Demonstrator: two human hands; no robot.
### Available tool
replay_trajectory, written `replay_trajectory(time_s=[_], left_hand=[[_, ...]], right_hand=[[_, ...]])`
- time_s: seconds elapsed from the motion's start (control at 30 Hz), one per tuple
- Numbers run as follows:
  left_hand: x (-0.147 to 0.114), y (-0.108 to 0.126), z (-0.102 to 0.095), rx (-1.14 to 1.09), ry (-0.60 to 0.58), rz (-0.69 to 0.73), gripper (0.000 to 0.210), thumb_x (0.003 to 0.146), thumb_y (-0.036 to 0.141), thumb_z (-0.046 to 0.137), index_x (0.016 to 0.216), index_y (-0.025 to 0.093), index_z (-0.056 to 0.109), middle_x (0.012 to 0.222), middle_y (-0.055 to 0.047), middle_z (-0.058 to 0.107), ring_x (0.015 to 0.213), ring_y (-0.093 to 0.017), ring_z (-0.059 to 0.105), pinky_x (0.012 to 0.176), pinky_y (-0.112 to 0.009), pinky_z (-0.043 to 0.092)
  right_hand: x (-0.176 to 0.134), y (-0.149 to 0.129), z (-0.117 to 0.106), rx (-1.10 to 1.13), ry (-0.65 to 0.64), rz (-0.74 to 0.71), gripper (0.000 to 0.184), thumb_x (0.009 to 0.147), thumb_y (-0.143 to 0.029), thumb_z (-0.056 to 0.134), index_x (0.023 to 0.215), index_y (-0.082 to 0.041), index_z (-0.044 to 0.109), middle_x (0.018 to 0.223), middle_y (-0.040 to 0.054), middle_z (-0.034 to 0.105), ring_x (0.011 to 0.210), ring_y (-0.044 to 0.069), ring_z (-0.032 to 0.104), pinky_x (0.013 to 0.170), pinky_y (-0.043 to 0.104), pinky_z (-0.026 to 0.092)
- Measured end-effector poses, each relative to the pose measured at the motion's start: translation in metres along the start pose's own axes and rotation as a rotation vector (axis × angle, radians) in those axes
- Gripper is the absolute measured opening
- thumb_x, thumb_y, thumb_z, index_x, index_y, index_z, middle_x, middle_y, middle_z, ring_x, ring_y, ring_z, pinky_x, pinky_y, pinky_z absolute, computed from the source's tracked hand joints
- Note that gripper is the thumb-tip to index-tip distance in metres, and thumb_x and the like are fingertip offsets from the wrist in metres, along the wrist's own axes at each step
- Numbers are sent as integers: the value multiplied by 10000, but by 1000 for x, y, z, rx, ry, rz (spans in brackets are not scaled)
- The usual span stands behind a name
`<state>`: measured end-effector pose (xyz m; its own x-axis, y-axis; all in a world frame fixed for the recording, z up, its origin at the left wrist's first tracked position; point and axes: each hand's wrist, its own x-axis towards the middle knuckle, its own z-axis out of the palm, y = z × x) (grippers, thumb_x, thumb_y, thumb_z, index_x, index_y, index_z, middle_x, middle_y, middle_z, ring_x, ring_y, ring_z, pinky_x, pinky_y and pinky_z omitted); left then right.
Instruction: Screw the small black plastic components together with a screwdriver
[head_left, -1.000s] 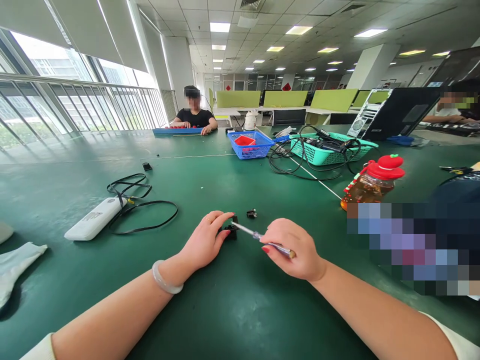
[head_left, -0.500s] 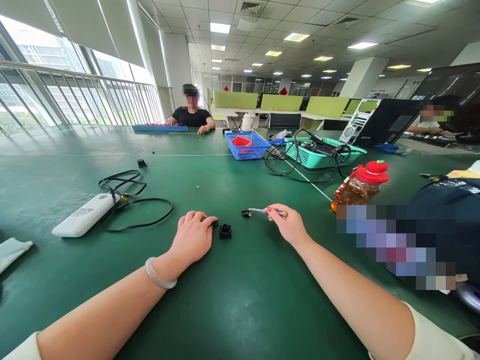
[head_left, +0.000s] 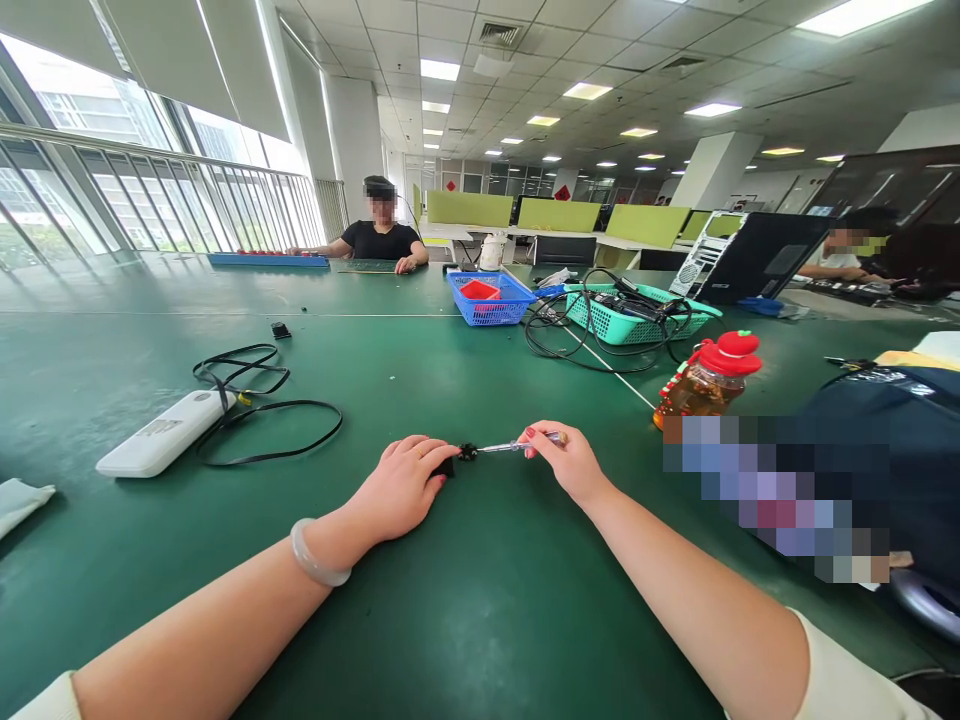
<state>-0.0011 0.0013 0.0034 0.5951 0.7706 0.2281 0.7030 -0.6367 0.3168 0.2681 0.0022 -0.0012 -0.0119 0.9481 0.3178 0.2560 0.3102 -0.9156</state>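
In the head view my left hand [head_left: 401, 485] is low on the table, its fingers closed over a small black plastic part [head_left: 447, 467] that they mostly cover. A smaller black piece [head_left: 468, 452] sits at my left fingertips. My right hand [head_left: 568, 462] pinches a screwdriver [head_left: 504, 446] by its handle. The screwdriver lies nearly level and points left, its tip at the smaller black piece. Whether the two black pieces are joined, I cannot tell.
A white power bank [head_left: 161, 435] with a black cord lies left. Ahead are a blue basket [head_left: 495, 310] and a teal basket [head_left: 626, 328] with cables. A red-lidded bottle [head_left: 709, 385] and dark bag [head_left: 877, 450] stand right. A person [head_left: 382, 235] sits across the table.
My right hand has moved left with the screwdriver, and the smaller black piece now lies by my left hand. My left hand has shifted right onto the black part.
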Motion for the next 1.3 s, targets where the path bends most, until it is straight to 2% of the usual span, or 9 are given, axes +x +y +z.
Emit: replay_trajectory(time_s=[0.13,0.23,0.33,0.43,0.6,0.93,1.03,1.13,1.3], left_hand=[[1,-5,0,19,76,-142,415,899,163,396,1274,260,546,1328,-53,591,1253,-266,490,1068,-498,380],[1,-5,0,8,87,-182,437,897,241,438,1329,253,504,1346,-70,573,1279,-284,470,1084,-509,360],[1,-3,0,0,77,-152,541,899,405,498,1420,281,420,1367,-77,552,1298,-307,440,1092,-537,333],[2,-1,0,10,41,-92,561,893,504,518,1423,338,434,1395,-73,520,1305,-322,417,1090,-560,316],[2,-2,-2,4,-26,-28,436,911,484,503,1321,340,544,1373,-66,525,1280,-304,443,1085,-540,336],[-2,3,-7,-27,-22,-35,272,897,422,526,1114,284,616,1267,-60,578,1194,-290,515,1040,-516,399],[-17,0,-13,-14,-22,-63,260,897,403,519,1095,260,605,1228,-67,590,1160,-282,528,1019,-495,422],[-44,-10,-25,4,-32,-90,269,902,419,498,1079,245,601,1219,-71,597,1173,-271,520,1033,-466,422],[-103,-53,-59,41,-73,-141,319,893,460,482,1075,243,629,1234,-73,617,1182,-248,536,1053,-405,420]], right_hand=[[2,1,0,32,30,-5,426,798,-599,630,681,-192,675,634,21,607,665,185,578,695,326,484],[3,2,1,92,-39,27,399,795,-571,647,692,-187,685,612,8,604,654,176,580,720,330,487],[4,5,3,204,-108,61,387,766,-561,680,696,-181,695,607,7,609,633,172,572,719,340,490],[8,8,2,313,-51,113,385,723,-563,714,664,-184,682,593,7,592,605,166,555,684,341,493],[16,14,2,412,21,152,382,689,-564,730,645,-191,657,559,-5,548,552,149,521,600,327,491],[29,22,-1,580,139,203,359,628,-511,792,661,-187,638,517,-32,509,498,117,483,587,322,503],[31,23,-3,611,139,211,360,624,-503,808,661,-186,641,512,-31,504,506,120,485,597,330,511],[31,24,-3,630,131,215,352,622,-494,819,649,-191,642,502,-27,504,508,122,485,593,328,509],[30,26,-3,644,109,213,319,654,-470,810,652,-195,648,502,-20,514,517,130,498,591,325,499]])
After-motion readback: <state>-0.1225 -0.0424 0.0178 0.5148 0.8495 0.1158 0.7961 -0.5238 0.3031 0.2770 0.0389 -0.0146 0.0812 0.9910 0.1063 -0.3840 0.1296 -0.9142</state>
